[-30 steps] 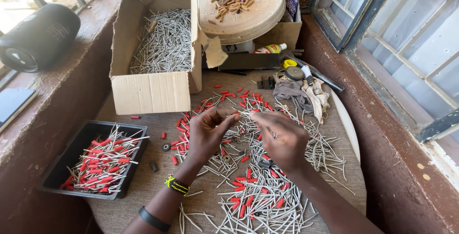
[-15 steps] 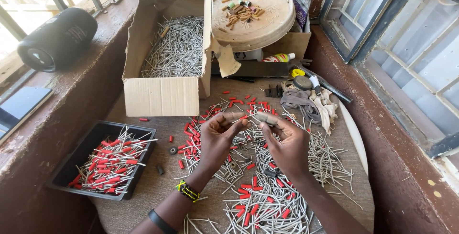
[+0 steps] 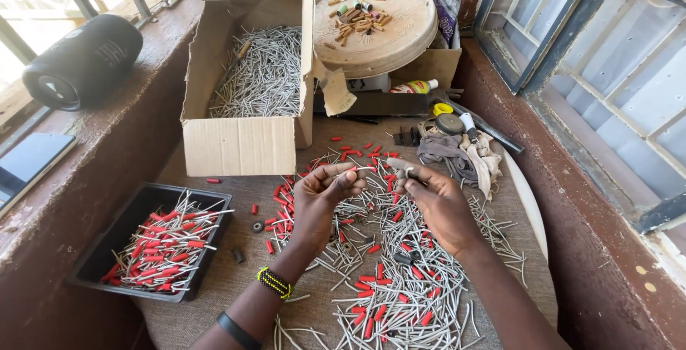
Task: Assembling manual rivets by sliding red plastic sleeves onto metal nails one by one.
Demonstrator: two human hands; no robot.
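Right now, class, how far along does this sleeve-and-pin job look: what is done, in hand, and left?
Done: the black tray holds a pile of metal pins wearing red sleeves. In hand: the left hand and right hand pinch one thin pin between them above the mat. Left: many bare pins and loose red sleeves lie on the mat, and the cardboard box holds many more bare pins.

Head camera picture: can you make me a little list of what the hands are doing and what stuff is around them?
left hand: pinches a thin grey metal pin
right hand: holds a small dark piece, touching the pin's end
table: scattered grey pins and red tubes
black tray: pins with red tubes on them
cardboard box: open, full of grey pins
round tray: small bits on top
ledge: black speaker
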